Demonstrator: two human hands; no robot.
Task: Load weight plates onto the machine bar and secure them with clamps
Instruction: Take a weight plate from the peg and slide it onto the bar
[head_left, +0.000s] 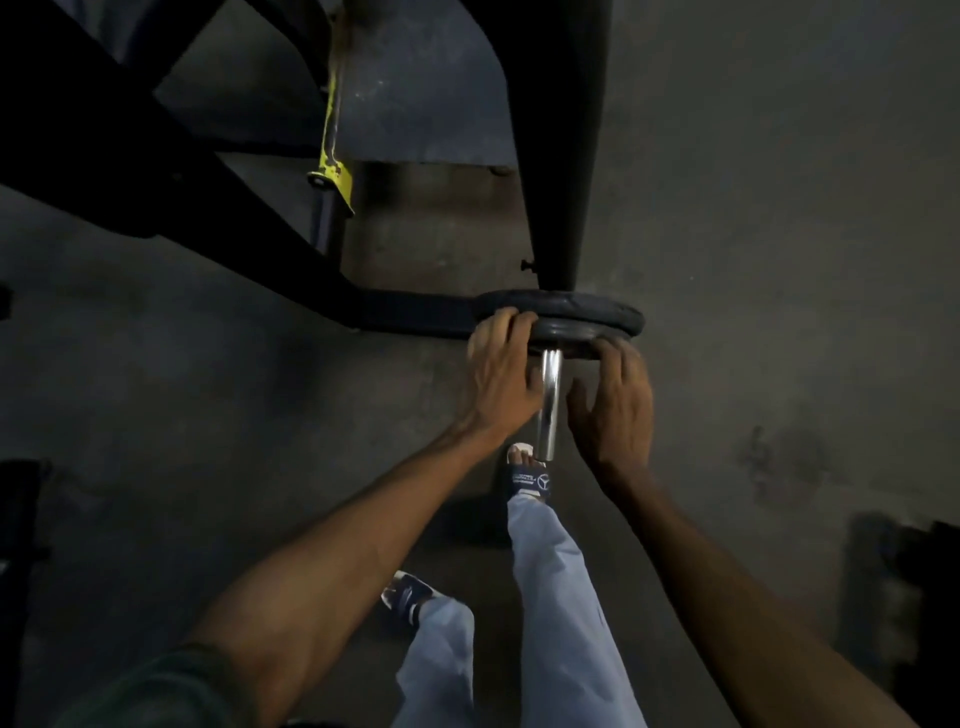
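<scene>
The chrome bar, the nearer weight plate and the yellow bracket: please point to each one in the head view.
chrome bar (549, 400), head view, middle of the shiny shaft between the hands.
nearer weight plate (582, 332), head view, its dark rim.
yellow bracket (335, 179), head view, its lower end.

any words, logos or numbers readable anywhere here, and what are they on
No text can be read with certainty.
Slide sandal strap: a three-pointed star in a circle, with small white lettering beside it, too blurred to read.
Weight plates: no readable numbers; too dark.
Yellow machine part: no visible text.
</scene>
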